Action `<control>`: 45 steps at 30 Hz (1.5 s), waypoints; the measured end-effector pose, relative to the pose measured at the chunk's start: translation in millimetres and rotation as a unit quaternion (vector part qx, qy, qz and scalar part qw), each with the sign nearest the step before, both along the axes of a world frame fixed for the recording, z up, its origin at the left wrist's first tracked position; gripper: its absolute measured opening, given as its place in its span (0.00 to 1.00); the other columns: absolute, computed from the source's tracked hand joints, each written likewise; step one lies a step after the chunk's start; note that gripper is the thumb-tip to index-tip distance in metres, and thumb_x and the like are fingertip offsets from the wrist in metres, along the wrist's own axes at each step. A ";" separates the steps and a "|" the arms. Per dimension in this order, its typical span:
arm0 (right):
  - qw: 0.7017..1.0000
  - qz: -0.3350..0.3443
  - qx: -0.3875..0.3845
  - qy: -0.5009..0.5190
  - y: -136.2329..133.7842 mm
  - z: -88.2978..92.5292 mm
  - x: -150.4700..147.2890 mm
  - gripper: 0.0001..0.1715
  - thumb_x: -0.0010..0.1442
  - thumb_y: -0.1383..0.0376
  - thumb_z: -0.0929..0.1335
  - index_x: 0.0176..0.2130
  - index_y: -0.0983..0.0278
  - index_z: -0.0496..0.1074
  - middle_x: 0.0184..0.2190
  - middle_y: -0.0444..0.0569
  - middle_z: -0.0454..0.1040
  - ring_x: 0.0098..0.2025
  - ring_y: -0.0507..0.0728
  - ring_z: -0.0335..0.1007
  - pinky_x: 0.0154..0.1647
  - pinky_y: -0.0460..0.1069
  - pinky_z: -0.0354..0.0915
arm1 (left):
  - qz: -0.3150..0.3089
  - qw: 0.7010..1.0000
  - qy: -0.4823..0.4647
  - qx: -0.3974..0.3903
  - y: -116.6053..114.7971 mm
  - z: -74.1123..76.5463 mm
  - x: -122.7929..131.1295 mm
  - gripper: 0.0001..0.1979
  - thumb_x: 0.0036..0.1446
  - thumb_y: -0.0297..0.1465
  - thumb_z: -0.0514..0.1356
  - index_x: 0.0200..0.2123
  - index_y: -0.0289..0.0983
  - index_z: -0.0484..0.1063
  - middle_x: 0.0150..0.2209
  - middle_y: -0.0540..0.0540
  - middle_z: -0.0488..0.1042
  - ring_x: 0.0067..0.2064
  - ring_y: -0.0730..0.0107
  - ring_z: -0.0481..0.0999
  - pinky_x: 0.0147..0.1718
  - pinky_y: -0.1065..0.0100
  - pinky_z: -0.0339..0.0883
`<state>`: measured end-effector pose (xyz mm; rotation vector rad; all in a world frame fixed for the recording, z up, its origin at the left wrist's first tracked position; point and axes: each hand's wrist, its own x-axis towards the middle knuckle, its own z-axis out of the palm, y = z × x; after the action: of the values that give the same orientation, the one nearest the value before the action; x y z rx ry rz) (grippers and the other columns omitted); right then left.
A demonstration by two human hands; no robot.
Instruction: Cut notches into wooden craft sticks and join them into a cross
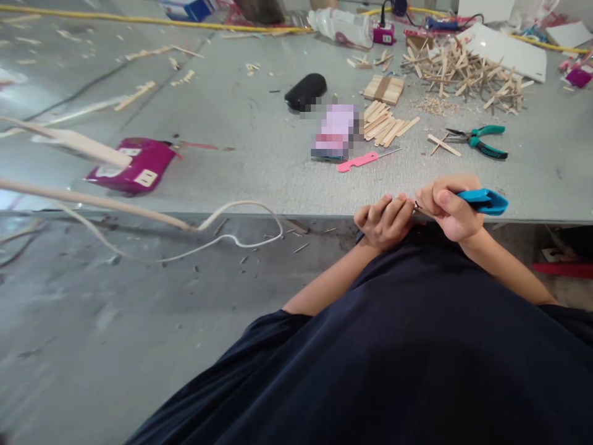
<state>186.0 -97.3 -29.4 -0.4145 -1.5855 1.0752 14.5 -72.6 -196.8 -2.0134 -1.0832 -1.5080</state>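
Observation:
My right hand (pixel 456 207) is closed around a blue-handled tool (pixel 488 201), whose handle sticks out to the right past my thumb. The handle looks like that of cutters or pliers, but my fingers cover most of the tool. A small dark tip (pixel 417 206) shows between my hands. My left hand (pixel 385 221) has its fingers curled and closed, close against that tip; what they hold is hidden. Both hands are at the table's front edge, just above my dark shirt (pixel 417 309).
Green-handled needle-nose pliers (pixel 486 141), loose wooden sticks (pixel 384 127), a banded stick bundle (pixel 384 89) and a pink tool (pixel 359 162) lie ahead. A blurred phone (pixel 336 130), black case (pixel 306 91) and stick pile (pixel 463 68) lie beyond. A white cable (pixel 231 238) loops over the table's edge.

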 end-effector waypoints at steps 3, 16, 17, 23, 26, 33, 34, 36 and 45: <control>0.994 0.016 0.069 0.089 -4.3 7.4 -2.9 0.38 0.82 0.53 0.73 0.26 0.56 0.53 0.18 0.33 0.48 0.17 0.49 0.39 0.23 0.51 0.44 | 0.004 0.998 0.012 0.056 0.3 3.3 -0.7 0.22 0.76 0.61 0.69 0.64 0.63 0.90 0.52 0.51 0.97 0.49 0.52 0.92 0.52 0.47 0.64; 0.984 0.027 0.111 0.138 -3.0 9.0 -9.3 0.39 0.80 0.52 0.72 0.25 0.56 0.51 0.15 0.32 0.44 0.15 0.48 0.34 0.19 0.51 0.46 | -0.035 0.999 -0.033 -0.020 -0.3 -0.1 3.7 0.15 0.77 0.43 0.69 0.61 0.66 0.91 0.48 0.53 0.97 0.50 0.52 0.92 0.53 0.44 0.62; 0.984 0.022 0.106 0.143 -3.6 7.9 -9.7 0.41 0.79 0.49 0.74 0.25 0.55 0.51 0.15 0.32 0.43 0.15 0.48 0.35 0.20 0.51 0.47 | -0.033 0.999 -0.032 -0.024 -0.3 0.7 4.2 0.15 0.76 0.42 0.70 0.61 0.66 0.91 0.48 0.53 0.97 0.50 0.51 0.92 0.53 0.44 0.62; 0.973 -0.144 0.077 0.165 -22.7 37.4 2.5 0.49 0.76 0.45 0.76 0.22 0.57 0.44 0.14 0.34 0.34 0.16 0.49 0.29 0.21 0.53 0.47 | -0.033 0.999 -0.026 -0.027 -3.0 3.5 3.3 0.16 0.74 0.40 0.73 0.61 0.65 0.90 0.47 0.54 0.97 0.50 0.52 0.92 0.54 0.42 0.62; 0.961 -0.170 0.104 0.191 -30.1 58.0 10.9 0.50 0.77 0.44 0.76 0.22 0.57 0.44 0.15 0.33 0.30 0.15 0.49 0.27 0.21 0.53 0.47 | -0.030 0.998 -0.030 -0.048 -4.7 4.4 2.9 0.13 0.74 0.41 0.73 0.58 0.64 0.91 0.46 0.52 0.97 0.50 0.51 0.92 0.55 0.42 0.63; 0.982 -0.071 0.058 0.164 -15.6 26.5 -4.6 0.44 0.80 0.49 0.72 0.23 0.56 0.46 0.14 0.33 0.40 0.15 0.48 0.29 0.18 0.51 0.45 | 0.001 0.996 -0.027 -0.083 -4.0 1.0 4.9 0.09 0.74 0.45 0.71 0.52 0.60 0.93 0.45 0.50 0.97 0.49 0.51 0.91 0.55 0.42 0.66; 0.982 -0.062 0.055 0.167 -12.5 21.1 -6.4 0.44 0.80 0.48 0.72 0.23 0.56 0.46 0.14 0.33 0.40 0.14 0.48 0.30 0.18 0.51 0.45 | -0.001 0.995 -0.026 -0.093 -3.9 1.0 4.9 0.09 0.73 0.45 0.71 0.51 0.60 0.93 0.45 0.49 0.97 0.49 0.51 0.91 0.55 0.42 0.67; 0.982 -0.050 0.053 0.175 -7.8 14.9 -8.2 0.44 0.80 0.48 0.72 0.23 0.57 0.46 0.13 0.33 0.39 0.14 0.48 0.30 0.18 0.50 0.46 | 0.000 0.995 -0.022 -0.099 -4.2 2.3 4.8 0.10 0.73 0.47 0.71 0.51 0.60 0.94 0.45 0.49 0.97 0.49 0.51 0.91 0.54 0.42 0.67; 0.982 -0.099 -0.025 0.157 -3.6 5.0 -4.6 0.55 0.71 0.29 0.76 0.19 0.55 0.45 0.12 0.32 0.36 0.13 0.49 0.32 0.19 0.51 0.48 | 0.038 0.998 -0.021 -0.054 -5.4 5.2 7.1 0.10 0.72 0.48 0.71 0.49 0.59 0.94 0.44 0.50 0.97 0.48 0.51 0.90 0.54 0.43 0.67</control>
<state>181.4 -100.8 -24.4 -0.4058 -1.2132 0.9757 21.6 -78.0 -191.6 -1.9956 -1.2680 -1.4879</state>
